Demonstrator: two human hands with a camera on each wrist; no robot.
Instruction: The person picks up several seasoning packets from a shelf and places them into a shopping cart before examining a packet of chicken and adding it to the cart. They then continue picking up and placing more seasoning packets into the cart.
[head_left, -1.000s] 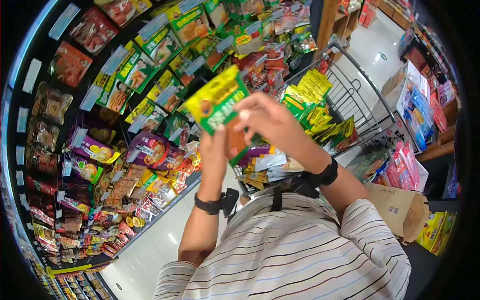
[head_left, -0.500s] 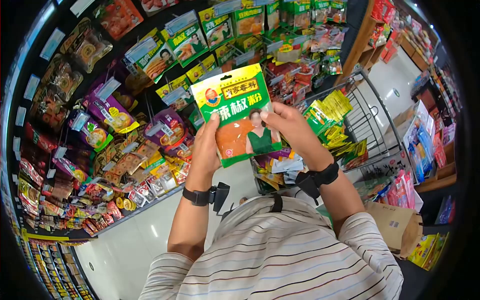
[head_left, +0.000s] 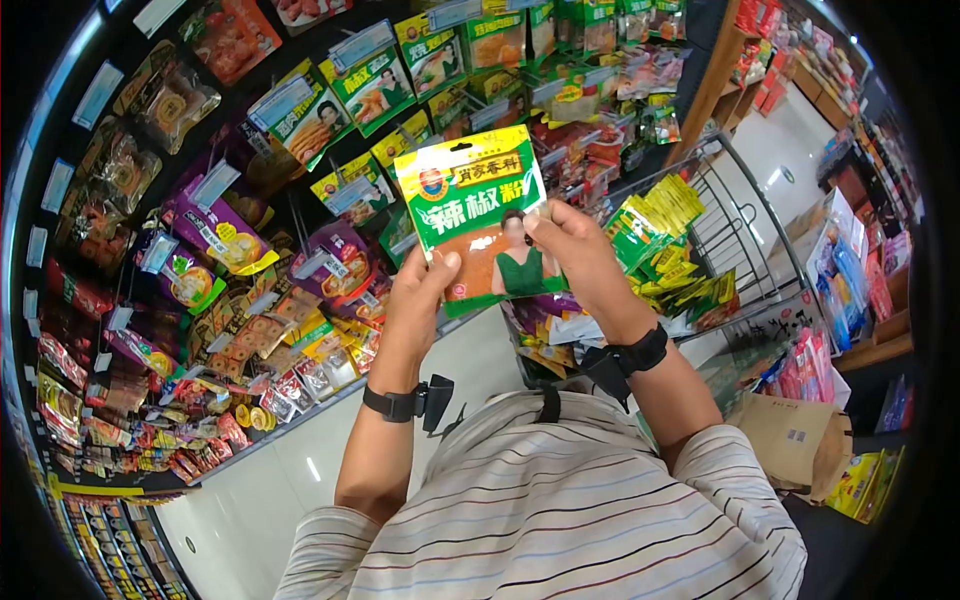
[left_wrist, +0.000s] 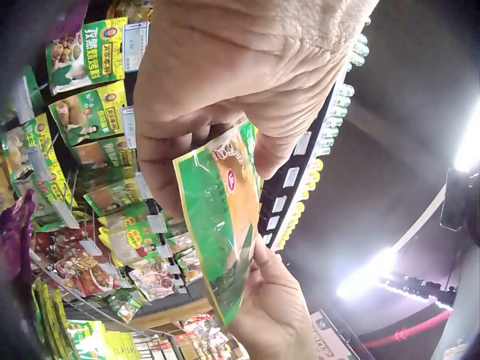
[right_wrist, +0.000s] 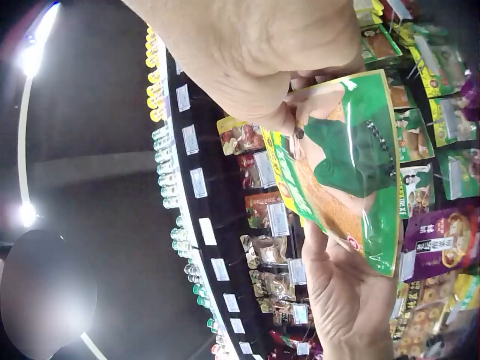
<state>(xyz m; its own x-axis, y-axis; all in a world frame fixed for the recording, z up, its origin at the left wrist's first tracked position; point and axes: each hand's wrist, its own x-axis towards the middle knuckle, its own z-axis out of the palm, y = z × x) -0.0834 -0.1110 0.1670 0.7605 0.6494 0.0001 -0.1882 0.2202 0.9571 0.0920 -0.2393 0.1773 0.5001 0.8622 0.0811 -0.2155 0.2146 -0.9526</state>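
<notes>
A flat green and yellow packet of chili powder (head_left: 470, 240), its orange-red contents showing through, is held up in front of the chest, printed front facing the head camera. My left hand (head_left: 415, 305) pinches its lower left edge, thumb on the front and fingers behind. On the other side my right hand (head_left: 580, 255) grips the right edge, thumb over the printed figure. In the left wrist view the packet (left_wrist: 221, 214) appears side-on between both hands. The right wrist view shows the packet's green lower part (right_wrist: 352, 165), with the right thumb and curled fingers at its edge.
Hanging seasoning packets (head_left: 370, 85) fill the rack ahead, with purple packets (head_left: 225, 220) at the left. A wire shopping cart (head_left: 745, 200) stands right of the hands, holding yellow-green packets (head_left: 660, 215). Further right are a brown paper bag (head_left: 790, 440) and pink packages (head_left: 805, 370).
The packet was tilted with the right fingers loose near its top; now both hands hold it by its sides, front facing up. Since half a second ago, the left thumb has slid lower.
</notes>
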